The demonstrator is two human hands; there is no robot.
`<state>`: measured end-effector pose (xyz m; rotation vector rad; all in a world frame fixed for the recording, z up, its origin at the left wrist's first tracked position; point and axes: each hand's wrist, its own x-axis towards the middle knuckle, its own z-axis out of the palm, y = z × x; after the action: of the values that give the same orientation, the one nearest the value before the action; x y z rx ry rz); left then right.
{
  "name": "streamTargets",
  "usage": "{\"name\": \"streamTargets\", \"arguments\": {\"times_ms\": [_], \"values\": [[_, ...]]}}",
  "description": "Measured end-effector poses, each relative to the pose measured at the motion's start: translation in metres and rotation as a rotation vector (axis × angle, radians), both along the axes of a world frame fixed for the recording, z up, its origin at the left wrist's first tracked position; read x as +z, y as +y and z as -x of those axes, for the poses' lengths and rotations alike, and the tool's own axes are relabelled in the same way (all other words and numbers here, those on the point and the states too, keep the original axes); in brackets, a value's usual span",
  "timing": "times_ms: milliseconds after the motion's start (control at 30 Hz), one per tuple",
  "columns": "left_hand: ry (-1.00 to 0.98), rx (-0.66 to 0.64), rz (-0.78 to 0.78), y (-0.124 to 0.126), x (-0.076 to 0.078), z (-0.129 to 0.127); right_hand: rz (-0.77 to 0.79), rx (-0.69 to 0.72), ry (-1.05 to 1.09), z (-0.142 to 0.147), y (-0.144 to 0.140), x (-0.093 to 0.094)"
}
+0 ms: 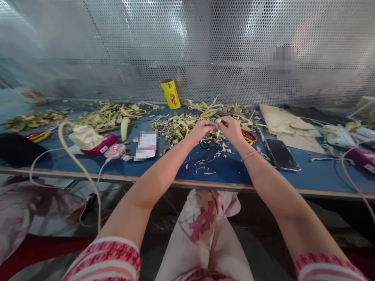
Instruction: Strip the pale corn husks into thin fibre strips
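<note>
We hold both hands together just above the heap of husks (181,127) on the blue table (228,168). Our left hand (202,129) and right hand (233,128) pinch a small pale piece (218,121) between the fingertips, fingers curled in. Red-handled scissors (249,136) lie at the heap's right edge, just beside our right hand, and a dark phone (281,155) rests further right of the heap. A yellow roll (170,93) stands behind the heap, near the perforated metal wall (187,50).
</note>
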<state>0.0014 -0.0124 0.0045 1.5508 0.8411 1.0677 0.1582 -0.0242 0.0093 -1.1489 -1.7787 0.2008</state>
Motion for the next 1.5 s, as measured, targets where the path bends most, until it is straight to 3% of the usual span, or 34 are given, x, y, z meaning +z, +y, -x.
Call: {"name": "streamTargets", "arguments": {"times_ms": [233,333,567,833,1067,1267,1500], "values": [[0.153,0.089,-0.18,-0.006,0.005,0.0,0.136,0.002,0.184,0.004,-0.004,0.006],[0.144,0.103,-0.181,-0.002,0.002,0.001,0.165,-0.004,0.216,0.003,0.0,0.006],[0.073,0.089,-0.091,0.003,-0.001,0.002,0.43,0.175,0.297,-0.001,0.014,-0.007],[0.119,0.104,-0.089,0.008,-0.004,0.003,0.382,0.051,0.144,-0.002,0.005,0.0],[0.198,0.15,-0.11,0.01,-0.005,0.004,0.246,0.08,0.224,-0.001,-0.001,0.006],[0.335,0.181,-0.183,0.007,-0.002,0.003,0.11,0.089,0.145,-0.001,-0.004,0.007],[0.307,0.026,-0.252,-0.003,0.0,-0.003,-0.016,0.174,0.052,-0.004,0.007,0.0]]}}
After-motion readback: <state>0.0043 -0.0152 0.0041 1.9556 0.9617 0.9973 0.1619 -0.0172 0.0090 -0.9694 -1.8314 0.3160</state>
